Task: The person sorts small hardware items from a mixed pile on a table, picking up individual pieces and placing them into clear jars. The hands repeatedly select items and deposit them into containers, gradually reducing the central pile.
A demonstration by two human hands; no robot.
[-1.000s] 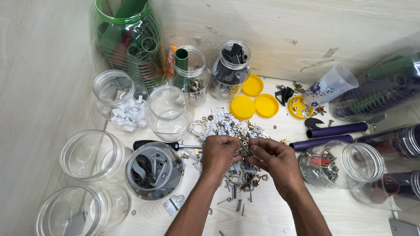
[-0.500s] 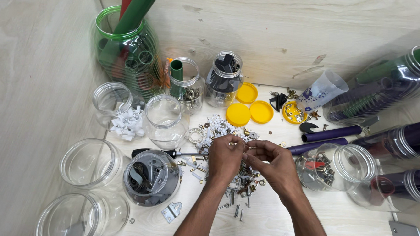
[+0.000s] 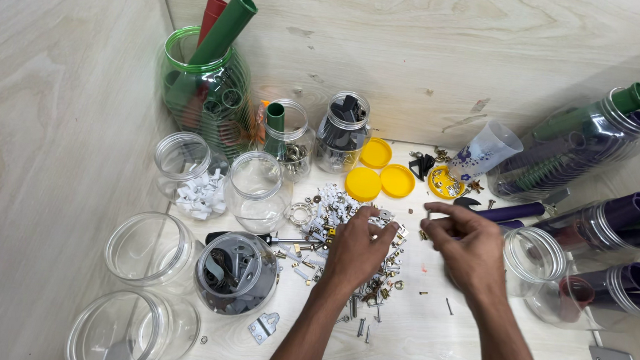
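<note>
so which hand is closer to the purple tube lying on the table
Right. The right hand hovers just below-left of the purple tube, while the left hand rests on the hardware pile, farther left.

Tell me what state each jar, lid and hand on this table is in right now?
Left hand: palm down on the hardware pile.
Right hand: fingers pinched, lifted beside the pile; what it holds is too small to tell.
Green jar: upright, open, tubes sticking out.
Jar of white clips: open, partly filled.
Yellow lids: off, lying flat.
Jar of grey parts: open.
Purple-tube jars: on their sides.
</note>
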